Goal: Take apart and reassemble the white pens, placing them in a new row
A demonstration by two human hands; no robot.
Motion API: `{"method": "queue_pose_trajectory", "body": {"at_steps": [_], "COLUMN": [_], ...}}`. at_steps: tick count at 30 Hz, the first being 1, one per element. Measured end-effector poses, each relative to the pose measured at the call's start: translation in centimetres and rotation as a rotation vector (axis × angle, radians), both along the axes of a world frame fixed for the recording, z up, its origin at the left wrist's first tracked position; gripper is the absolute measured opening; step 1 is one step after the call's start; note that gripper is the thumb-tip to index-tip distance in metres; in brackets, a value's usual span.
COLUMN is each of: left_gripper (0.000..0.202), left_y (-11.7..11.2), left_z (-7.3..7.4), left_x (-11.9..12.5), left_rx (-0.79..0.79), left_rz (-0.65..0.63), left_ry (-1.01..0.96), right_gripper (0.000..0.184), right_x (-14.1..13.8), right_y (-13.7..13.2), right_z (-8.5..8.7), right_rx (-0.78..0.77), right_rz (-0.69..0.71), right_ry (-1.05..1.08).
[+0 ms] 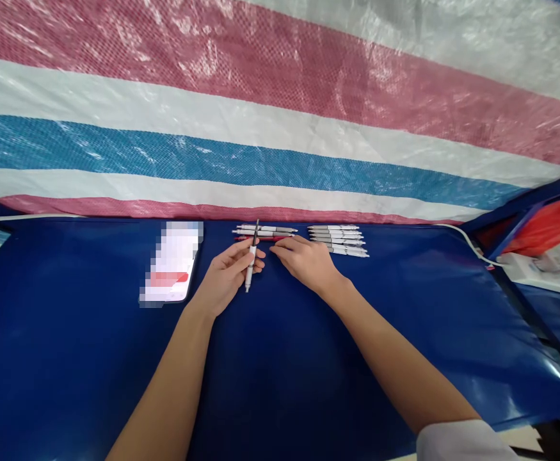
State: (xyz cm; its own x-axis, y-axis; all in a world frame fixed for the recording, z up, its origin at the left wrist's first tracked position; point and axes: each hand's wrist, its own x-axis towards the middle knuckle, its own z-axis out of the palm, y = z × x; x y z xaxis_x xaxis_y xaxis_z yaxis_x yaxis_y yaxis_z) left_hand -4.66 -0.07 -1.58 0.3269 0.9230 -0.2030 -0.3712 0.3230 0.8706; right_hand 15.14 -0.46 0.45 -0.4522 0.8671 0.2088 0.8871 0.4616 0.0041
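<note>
My left hand is closed around a white and dark pen, which stands nearly upright between thumb and fingers. Just to its right, my right hand has its fingers drawn together, and whatever the fingertips pinch, if anything, is too small to make out. Behind both hands lies a small group of pens, among them a white and dark pen and a red pen, partly covered by the fingers. A row of several white and grey pens lies side by side beyond my right hand.
A lit phone, its screen blurred out, lies left of my left hand on the blue table cover. A striped plastic sheet rises along the table's back edge. At the right are a dark frame bar and a white cord.
</note>
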Motion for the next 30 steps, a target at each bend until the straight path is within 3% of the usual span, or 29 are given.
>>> {"method": "queue_pose_trajectory", "body": {"at_steps": [10,22,26,30], "left_gripper": [0.03,0.033,0.035,0.039], "left_y": [0.1,0.1,0.0,-0.2], "left_z": [-0.2,-0.3,0.0,0.5], "left_x": [0.2,0.3,0.4,0.7], "left_rx": [-0.011,0.022,0.044,0.099], "left_rz": [0.023,0.017,0.022,0.022], "left_ry": [0.0,0.035,0.043,0.085], "right_gripper": [0.037,0.037,0.034,0.028], "right_x": [0.1,-0.4,-0.4,-0.7], "right_y": [0.5,0.3,-0.3,-1.3], "right_z": [0.0,-0.2,0.4,0.2], "right_rx": [-0.015,-0.002,-0.012,-0.105], "right_rz": [0.008,-0.05,-0.109,-0.224], "right_ry": [-0.06,0.085,0.239,0.666]}}
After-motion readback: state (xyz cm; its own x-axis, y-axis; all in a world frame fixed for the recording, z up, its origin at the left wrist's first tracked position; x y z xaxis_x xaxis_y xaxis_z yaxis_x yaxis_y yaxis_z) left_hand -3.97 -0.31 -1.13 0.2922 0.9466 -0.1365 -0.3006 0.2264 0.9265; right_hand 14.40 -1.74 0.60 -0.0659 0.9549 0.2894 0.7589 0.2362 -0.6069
